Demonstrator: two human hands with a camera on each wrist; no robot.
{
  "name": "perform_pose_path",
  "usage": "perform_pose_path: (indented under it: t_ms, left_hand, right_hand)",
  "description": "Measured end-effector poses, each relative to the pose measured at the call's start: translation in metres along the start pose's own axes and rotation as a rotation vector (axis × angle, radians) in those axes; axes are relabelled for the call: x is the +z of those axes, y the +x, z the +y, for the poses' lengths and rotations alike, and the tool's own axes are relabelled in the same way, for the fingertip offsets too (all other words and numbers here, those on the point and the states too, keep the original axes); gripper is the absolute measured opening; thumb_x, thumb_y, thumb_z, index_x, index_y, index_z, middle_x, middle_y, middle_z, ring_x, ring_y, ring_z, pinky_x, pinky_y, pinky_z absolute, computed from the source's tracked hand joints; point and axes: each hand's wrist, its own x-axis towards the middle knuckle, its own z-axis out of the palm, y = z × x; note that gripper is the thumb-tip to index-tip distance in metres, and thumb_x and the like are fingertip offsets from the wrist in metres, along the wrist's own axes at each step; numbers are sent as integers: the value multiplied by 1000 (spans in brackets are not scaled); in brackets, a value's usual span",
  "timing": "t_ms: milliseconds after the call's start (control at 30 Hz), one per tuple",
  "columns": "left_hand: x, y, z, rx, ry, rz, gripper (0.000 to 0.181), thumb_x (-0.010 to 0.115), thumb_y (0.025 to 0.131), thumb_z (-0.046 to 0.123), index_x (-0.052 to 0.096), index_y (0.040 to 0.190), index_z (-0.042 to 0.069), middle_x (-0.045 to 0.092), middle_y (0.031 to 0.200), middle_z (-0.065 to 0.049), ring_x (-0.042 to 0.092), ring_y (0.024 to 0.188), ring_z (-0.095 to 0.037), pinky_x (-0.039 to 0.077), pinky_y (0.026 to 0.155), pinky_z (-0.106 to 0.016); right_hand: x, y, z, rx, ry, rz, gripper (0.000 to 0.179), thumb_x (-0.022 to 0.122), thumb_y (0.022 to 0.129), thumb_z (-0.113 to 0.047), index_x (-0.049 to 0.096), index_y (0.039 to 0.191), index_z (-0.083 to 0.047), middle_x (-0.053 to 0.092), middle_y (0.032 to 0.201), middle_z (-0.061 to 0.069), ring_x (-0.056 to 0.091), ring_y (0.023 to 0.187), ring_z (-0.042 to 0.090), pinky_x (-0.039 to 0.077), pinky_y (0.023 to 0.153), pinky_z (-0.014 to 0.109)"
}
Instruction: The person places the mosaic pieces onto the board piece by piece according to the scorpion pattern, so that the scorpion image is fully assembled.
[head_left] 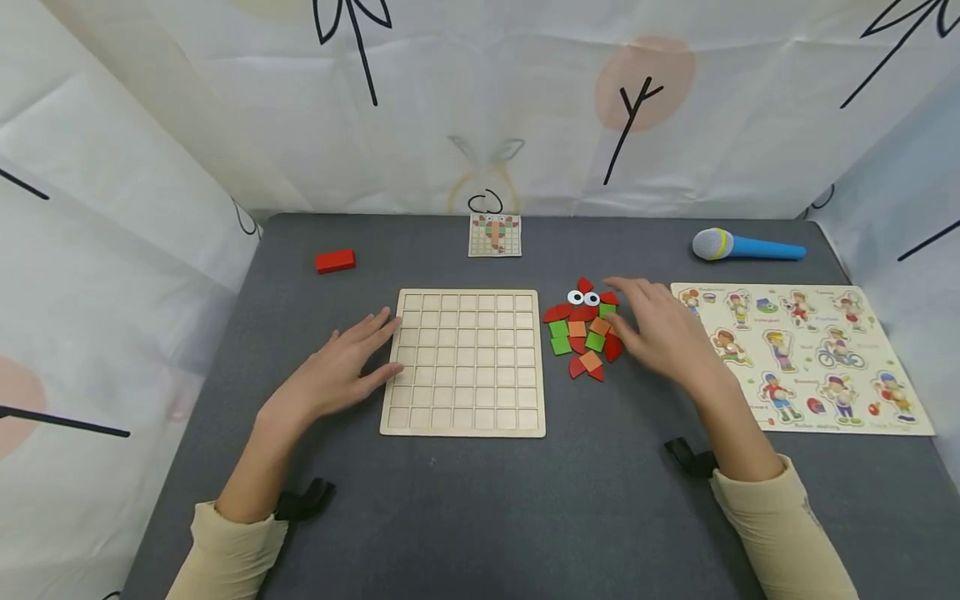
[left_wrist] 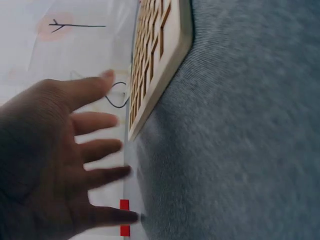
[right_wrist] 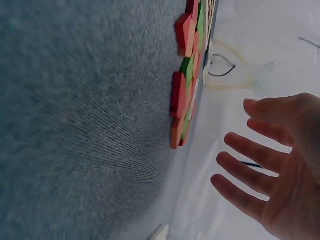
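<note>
My left hand [head_left: 330, 371] is at the left side of a square wooden grid board [head_left: 468, 362], fingers spread and fingertips overlapping its left edge in the head view. In the left wrist view the same hand [left_wrist: 55, 145] holds nothing, and the board [left_wrist: 165, 60] rises beside the thumb. Just right of the board lies a loose cluster of red, green and orange wooden pieces [head_left: 583, 314], with two white eye discs [head_left: 583, 297] near its top. Over the cluster's right side hovers my right hand [head_left: 663, 333], its fingers loosely extended with nothing in them.
A small printed pattern card [head_left: 495, 236] lies behind the board. At the back left is a red block [head_left: 335, 262], and at the back right a blue toy microphone [head_left: 765, 248]. A picture board with sports figures [head_left: 810, 367] occupies the right side. White printed cloth [head_left: 420, 133] surrounds the table.
</note>
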Motion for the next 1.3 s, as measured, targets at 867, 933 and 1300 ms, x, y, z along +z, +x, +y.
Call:
perform_pose_path:
  t_ms: [867, 933, 1300]
  left_hand:
    - [17, 5, -26, 58, -236, -74, 92, 75, 101, 48, 26, 175, 24, 14, 184, -16, 4, 171, -46, 1, 123, -87]
    - [23, 7, -33, 65, -243, -63, 92, 74, 100, 53, 25, 175, 28, 15, 184, -15, 4, 172, -44, 1, 123, -87]
    - [7, 4, -14, -6, -220, -125, 92, 76, 102, 37, 24, 175, 17, 12, 183, -21, 3, 171, -49, -2, 126, -85]
  right_hand:
    - [3, 48, 45, 140, 162, -278, 28, 67, 100, -3, 75, 125, 7, 70, 125, 31, 69, 110, 43, 56, 95, 58]
    - [1, 49, 47, 141, 165, -293, 29, 68, 100, -3, 75, 126, 7, 71, 124, 31, 70, 109, 42, 56, 94, 57]
    - [-2, 56, 55, 134, 168, -310, 29, 78, 97, -9, 77, 122, 6, 78, 110, 27, 74, 100, 36, 55, 83, 39]
